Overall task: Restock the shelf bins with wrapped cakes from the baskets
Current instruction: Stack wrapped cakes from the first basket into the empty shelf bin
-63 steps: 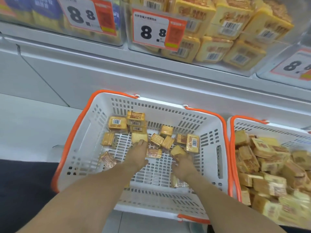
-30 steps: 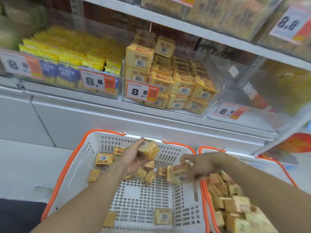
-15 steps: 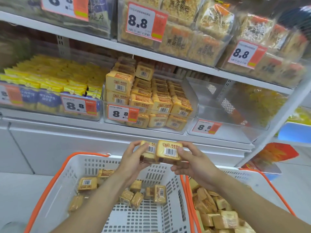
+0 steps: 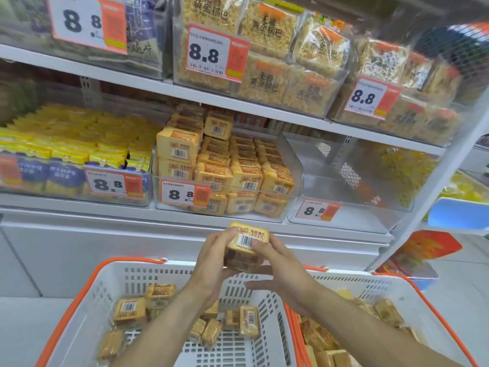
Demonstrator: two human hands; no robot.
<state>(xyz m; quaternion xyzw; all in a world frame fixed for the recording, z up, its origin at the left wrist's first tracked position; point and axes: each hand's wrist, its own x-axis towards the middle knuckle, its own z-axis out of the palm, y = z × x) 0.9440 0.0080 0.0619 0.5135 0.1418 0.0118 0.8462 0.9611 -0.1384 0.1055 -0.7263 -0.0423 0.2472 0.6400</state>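
Observation:
Both hands hold a small stack of wrapped cakes (image 4: 247, 243) in yellow wrappers with a barcode on top, raised above the baskets and just below the shelf edge. My left hand (image 4: 211, 263) grips the stack's left side. My right hand (image 4: 277, 266) holds its right side, thumb on the top wrapper. Straight ahead on the shelf stands a clear bin (image 4: 296, 205) stacked with the same cakes. The white basket with orange handles (image 4: 105, 282) below holds several loose cakes. A second basket (image 4: 391, 287) at the right is fuller.
An empty clear bin (image 4: 352, 181) stands to the right of the cake bin. A bin of yellow and blue packets (image 4: 66, 165) sits at the left. The upper shelf (image 4: 264, 109) carries bagged snacks behind 8.8 price tags. A white shelf upright (image 4: 434, 186) rises at the right.
Both hands picked cakes from the left basket, brought them together side by side, then stacked them into one pile and lifted it toward the shelf. My view tilted up.

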